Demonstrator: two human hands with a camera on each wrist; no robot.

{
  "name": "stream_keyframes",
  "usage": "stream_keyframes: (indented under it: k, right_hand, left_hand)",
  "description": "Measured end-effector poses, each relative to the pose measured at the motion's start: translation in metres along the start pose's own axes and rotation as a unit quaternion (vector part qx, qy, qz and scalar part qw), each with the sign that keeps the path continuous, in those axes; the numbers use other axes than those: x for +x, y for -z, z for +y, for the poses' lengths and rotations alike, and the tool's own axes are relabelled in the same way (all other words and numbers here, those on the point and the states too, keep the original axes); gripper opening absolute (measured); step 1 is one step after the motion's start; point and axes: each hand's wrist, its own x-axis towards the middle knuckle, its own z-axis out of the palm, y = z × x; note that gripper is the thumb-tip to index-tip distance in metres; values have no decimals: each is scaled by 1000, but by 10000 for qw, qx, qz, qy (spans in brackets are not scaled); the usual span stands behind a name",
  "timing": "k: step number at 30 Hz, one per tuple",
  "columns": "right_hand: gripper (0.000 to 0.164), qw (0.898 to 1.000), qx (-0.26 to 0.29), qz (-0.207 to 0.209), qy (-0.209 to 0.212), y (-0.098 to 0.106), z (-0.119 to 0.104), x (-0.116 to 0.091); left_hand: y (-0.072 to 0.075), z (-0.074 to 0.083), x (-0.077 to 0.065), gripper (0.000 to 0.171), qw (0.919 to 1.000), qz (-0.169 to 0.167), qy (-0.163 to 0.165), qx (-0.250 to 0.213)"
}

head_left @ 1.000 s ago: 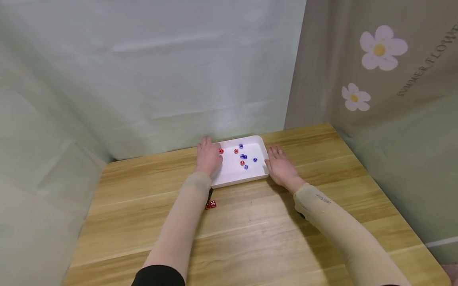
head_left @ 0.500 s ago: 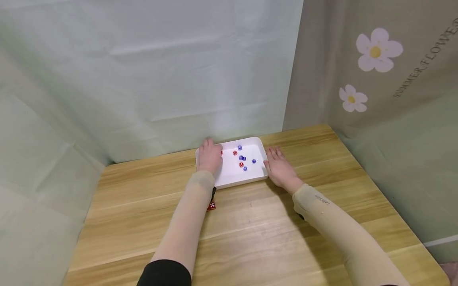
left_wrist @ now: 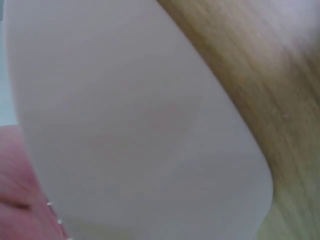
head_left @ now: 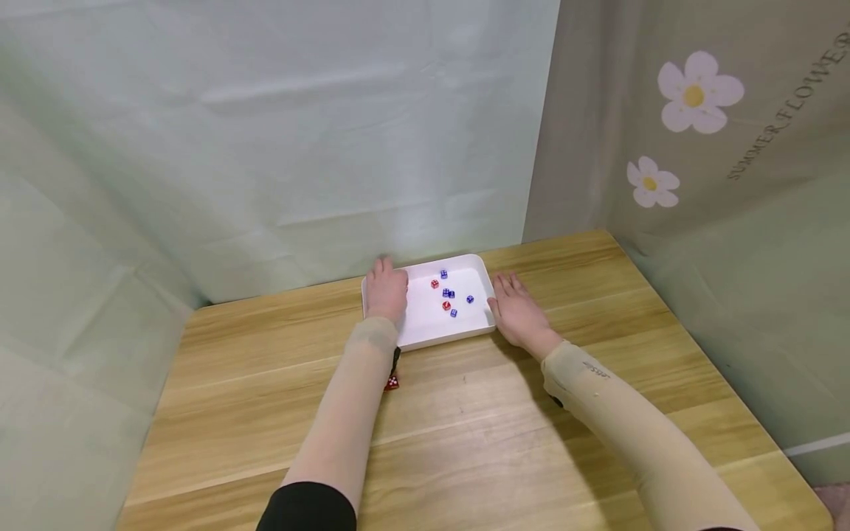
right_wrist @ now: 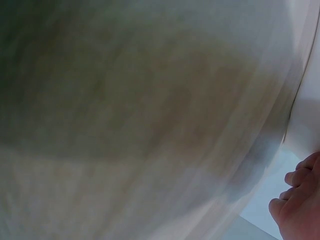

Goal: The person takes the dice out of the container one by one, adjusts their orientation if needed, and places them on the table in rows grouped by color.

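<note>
A white rectangular tray (head_left: 425, 324) lies near the table's back edge, holding two visible red dice (head_left: 447, 305) and several blue dice (head_left: 470, 299). My left hand (head_left: 387, 293) reaches over the tray's left end, and its fingers curl at a red die. Most of that die is hidden; just a red edge with white pips (left_wrist: 61, 221) shows past the tray wall in the left wrist view. My right hand (head_left: 521, 313) rests along the tray's right side with straight fingers, the thumb touching the rim.
Outside the tray, a red die (head_left: 392, 382) sits on the wooden table (head_left: 465, 428), partly covered by my left forearm. Light cloth (head_left: 299, 147) hangs behind the table, and a flowered curtain (head_left: 693, 96) hangs at the right.
The red die at the tray's left end was in plain sight and is now covered by my left hand, whose fingers have drawn in. My right hand stays against the tray.
</note>
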Motion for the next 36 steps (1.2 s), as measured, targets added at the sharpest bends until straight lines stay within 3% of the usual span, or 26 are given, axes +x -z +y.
stream_keyframes:
  k: [11, 25, 36]
  right_hand:
    - [64, 10000, 3, 88, 7, -1, -1, 0]
    - [65, 10000, 66, 44, 6, 1, -1, 3]
    - [64, 9999, 78, 92, 54, -3, -4, 7]
  left_hand:
    - [2, 2, 0, 15, 9993, -197, 27, 320]
    - [7, 10, -2, 19, 9990, -313, 47, 299]
    - [12, 6, -1, 13, 9992, -385, 28, 72]
